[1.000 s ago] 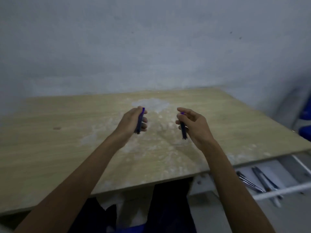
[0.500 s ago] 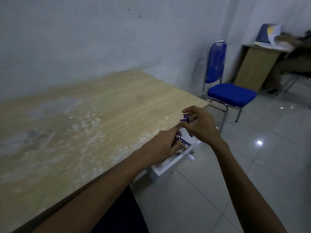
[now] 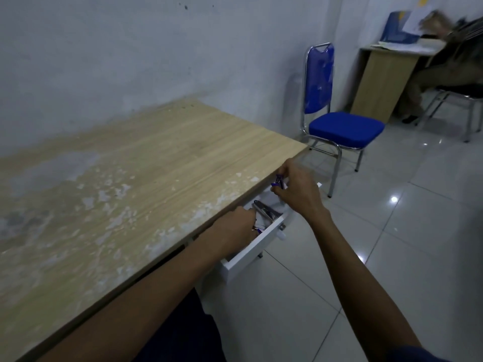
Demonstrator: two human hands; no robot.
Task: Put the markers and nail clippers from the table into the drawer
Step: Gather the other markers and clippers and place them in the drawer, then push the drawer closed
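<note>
Starting at the left, the table [image 3: 146, 163] is showing a pale wood-grain top, worn and blotched white toward its near edge, with nothing lying on the part in view. Just right of that edge the white drawer [image 3: 264, 237] is standing pulled open, and the left hand [image 3: 232, 232] is reaching down into it, fingers curled around something small with a glimpse of purple at the fingertips; what it is holding I cannot tell for sure. Beside it, inside the drawer, metal nail clippers [image 3: 265, 210] are already lying. Further right, the right hand [image 3: 296, 190] is hovering above the drawer's far end, pinching a small purple item [image 3: 279, 182], probably a marker, between fingertips. These things are looking light, stiff and smooth, so a fingertip pinch across the middle is likely serving best; the slick metal could slip or clatter if dropped rather than lowered. Beyond the hands, a blue chair [image 3: 339, 126] is standing on glossy pale floor tiles, a second desk [image 3: 384, 74] is sitting against the wall, and a person is sitting partly in view at the far right.
</note>
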